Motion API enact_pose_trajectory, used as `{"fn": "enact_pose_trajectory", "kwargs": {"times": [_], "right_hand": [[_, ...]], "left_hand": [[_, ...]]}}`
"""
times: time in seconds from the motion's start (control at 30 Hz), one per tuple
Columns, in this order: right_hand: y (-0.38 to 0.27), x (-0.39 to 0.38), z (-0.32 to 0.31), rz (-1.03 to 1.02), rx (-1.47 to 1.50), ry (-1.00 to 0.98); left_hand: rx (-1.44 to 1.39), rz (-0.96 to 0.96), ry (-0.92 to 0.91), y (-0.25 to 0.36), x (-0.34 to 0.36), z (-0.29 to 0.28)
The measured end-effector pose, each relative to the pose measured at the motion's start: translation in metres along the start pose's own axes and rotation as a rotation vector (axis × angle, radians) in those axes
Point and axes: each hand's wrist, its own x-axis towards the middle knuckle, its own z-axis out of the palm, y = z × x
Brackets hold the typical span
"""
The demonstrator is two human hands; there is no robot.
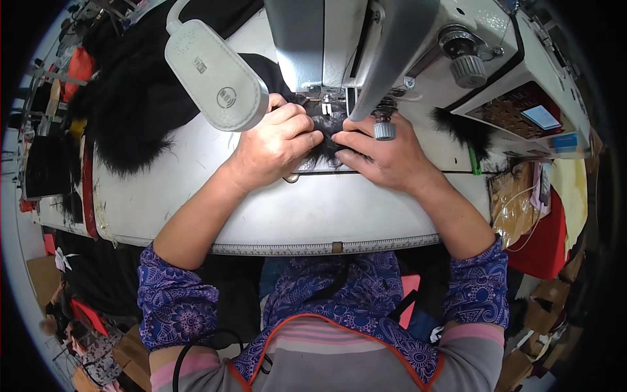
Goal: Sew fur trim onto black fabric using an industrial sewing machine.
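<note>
A piece of black fur [324, 149] lies under the needle area of a white sewing machine [339, 46]. My left hand [274, 145] pinches it from the left, fingers curled beside the presser foot [326, 108]. From the right, my right hand [385, 151] grips the fur with thumb and fingers, partly behind a knurled metal knob [385, 130]. The fingertips of both hands almost meet over the fur. Black fabric [261, 68] runs from behind my left hand toward the far left.
A white lamp head [215, 78] hangs just above my left hand. More black fur [130, 130] is heaped at the left of the white table [163, 189]. Another black fur piece [464, 130] lies at the right by the machine body. A measuring tape [281, 249] lines the front edge.
</note>
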Motion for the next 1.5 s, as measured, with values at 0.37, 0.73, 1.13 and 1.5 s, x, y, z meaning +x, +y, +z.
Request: {"fn": "enact_pose_trajectory", "kwargs": {"times": [0.37, 0.73, 1.13, 1.5], "right_hand": [[-0.01, -0.001, 0.002, 0.088, -0.159, 0.031], [-0.01, 0.0, 0.003, 0.143, -0.175, -0.056], [-0.009, 0.005, 0.005, 0.214, -0.192, -0.053], [-0.006, 0.004, 0.004, 0.172, -0.201, -0.092]], "left_hand": [[-0.123, 0.03, -0.055, 0.0, -0.001, -0.001], [-0.111, -0.132, -0.049, -0.003, 0.0, 0.003], [-0.112, -0.148, -0.109, -0.015, 0.0, -0.001], [-0.142, -0.147, -0.124, -0.017, -0.004, 0.002]]}}
